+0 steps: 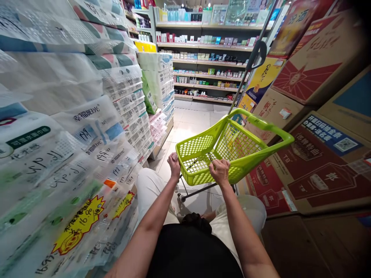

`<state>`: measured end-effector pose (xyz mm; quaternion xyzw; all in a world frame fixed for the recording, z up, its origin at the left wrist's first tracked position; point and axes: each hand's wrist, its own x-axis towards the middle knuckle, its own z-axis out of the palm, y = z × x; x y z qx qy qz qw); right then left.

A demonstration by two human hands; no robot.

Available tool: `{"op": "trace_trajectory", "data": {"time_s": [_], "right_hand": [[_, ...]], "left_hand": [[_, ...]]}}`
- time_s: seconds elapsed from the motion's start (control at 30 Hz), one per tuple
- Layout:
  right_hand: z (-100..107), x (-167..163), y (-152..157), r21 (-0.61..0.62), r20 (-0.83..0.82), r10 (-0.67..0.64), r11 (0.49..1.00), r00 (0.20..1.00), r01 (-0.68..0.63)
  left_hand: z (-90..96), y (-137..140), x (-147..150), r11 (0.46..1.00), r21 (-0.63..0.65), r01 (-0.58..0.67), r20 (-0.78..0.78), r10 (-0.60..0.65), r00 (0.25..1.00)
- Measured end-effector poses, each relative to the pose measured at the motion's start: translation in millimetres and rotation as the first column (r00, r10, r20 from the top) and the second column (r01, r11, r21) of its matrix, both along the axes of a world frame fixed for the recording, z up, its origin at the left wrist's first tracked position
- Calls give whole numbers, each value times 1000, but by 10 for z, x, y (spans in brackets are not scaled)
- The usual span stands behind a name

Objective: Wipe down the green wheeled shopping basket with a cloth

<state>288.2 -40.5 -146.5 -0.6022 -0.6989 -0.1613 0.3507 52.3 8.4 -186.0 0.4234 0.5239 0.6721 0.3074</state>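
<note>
A lime-green plastic shopping cart (197, 178) stands between my knees, its lattice basket holding nothing that I can see. My left hand (174, 165) is closed around the rim at the basket's left corner. On the near side rim, my right hand (220, 171) is closed too, with its fingers curled over the edge. The cart's raised handle (269, 127) points away to the right. Below the basket, a metal frame and a small wheel (181, 198) rest on the tiled floor.
Stacked packs of tissue paper (87, 127) with handwritten prices crowd the left side. Cardboard cartons (327, 166) are piled close on the right. A pole with a dark looped handle (257, 56) leans by them. Ahead, the tiled aisle (194, 116) leads to shelves (208, 46) of small boxes and bottles.
</note>
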Motion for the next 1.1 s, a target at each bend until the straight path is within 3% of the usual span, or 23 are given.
{"op": "trace_trajectory", "data": {"time_s": [0.1, 0.17, 0.23, 0.3, 0.47, 0.53, 0.6, 0.77, 0.83, 0.9, 1.0, 1.1], "right_hand": [[-12, -7, -22, 1, 0, -28, 1000, 1000, 28], [-10, -3, -32, -11, -5, -12, 1000, 1000, 11], [-2, 2, -34, -18, -18, 5, 1000, 1000, -5], [8, -3, -24, -18, -34, 18, 1000, 999, -19], [21, -33, 25, -6, -59, 42, 999, 997, -42], [17, -29, 29, -8, -57, 43, 999, 997, -43], [7, -10, 22, -7, -54, 28, 1000, 998, -28], [-21, 99, -9, -10, -54, 10, 1000, 998, -11], [-26, 144, -17, -22, -55, 18, 1000, 998, -19], [-27, 167, -18, -23, -52, 22, 999, 998, -23], [-24, 154, -10, -14, -40, 28, 999, 999, -29], [-23, 114, 1, -6, -37, 32, 999, 999, -32]], "left_hand": [[-188, -625, 149, 996, 34, 88, -29, -87, 996], [-269, -1012, 228, 982, 76, 171, -140, -160, 977], [-247, -1175, 255, 979, 88, 186, -252, -158, 955], [-125, -1057, 214, 983, 71, 169, -323, -138, 936], [390, -100, -82, 989, -129, 75, -294, -110, 949], [531, 127, -136, 980, -196, 45, -259, -96, 961], [554, 70, -87, 980, -193, 51, -293, -107, 950], [280, -817, 248, 989, -51, 142, -495, -148, 856], [254, -925, 306, 983, -49, 175, -539, -174, 824], [348, -690, 278, 982, -100, 163, -530, -191, 826], [624, 31, 125, 975, -221, 23, -452, -123, 884], [820, 476, 5, 973, -230, -9, -423, -92, 902]]}}
